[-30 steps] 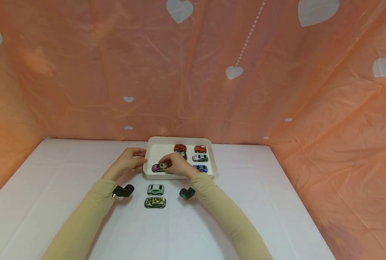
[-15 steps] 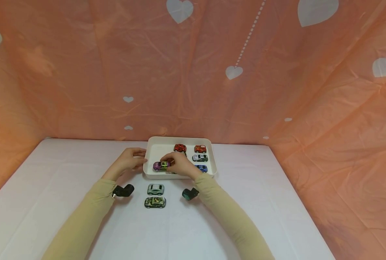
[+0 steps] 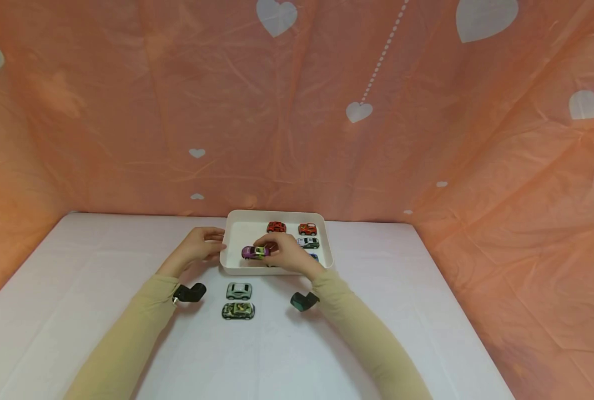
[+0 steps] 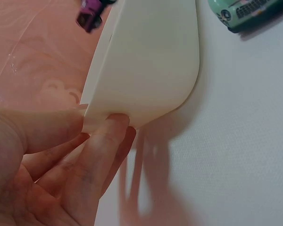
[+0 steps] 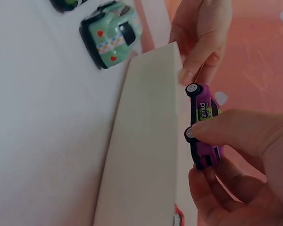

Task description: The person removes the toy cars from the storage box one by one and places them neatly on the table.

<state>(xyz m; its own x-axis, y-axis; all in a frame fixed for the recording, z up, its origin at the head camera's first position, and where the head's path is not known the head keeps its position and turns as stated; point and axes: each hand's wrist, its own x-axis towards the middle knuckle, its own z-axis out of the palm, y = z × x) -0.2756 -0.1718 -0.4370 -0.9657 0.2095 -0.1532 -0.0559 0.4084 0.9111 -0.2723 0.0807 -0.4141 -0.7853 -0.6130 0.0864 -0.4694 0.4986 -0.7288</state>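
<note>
A purple and yellow-green toy car (image 3: 255,253) is pinched between the thumb and fingers of my right hand (image 3: 288,254), over the white tray (image 3: 237,222). In the right wrist view the toy car (image 5: 205,106) shows its side and wheels, with my thumb against it. My left hand (image 3: 195,249) grips the left wall of the tray. In the left wrist view its thumb (image 4: 52,128) lies at the rim and its fingers touch the outer wall. Inside the tray sit a red car (image 3: 276,226), an orange-red car (image 3: 307,229) and a white-and-green car (image 3: 309,243); a blue car (image 3: 315,257) is partly hidden by my right hand.
In front of the tray a pale green toy car (image 3: 239,290) stands on the white tabletop (image 3: 402,311). A camouflage toy car (image 3: 238,311) stands nearer me. An orange curtain (image 3: 127,111) with white hearts hangs behind and beside the table.
My right hand has lifted the purple toy car slightly and moved it a little to the right over the tray. My left hand has stayed on the tray's left side.
</note>
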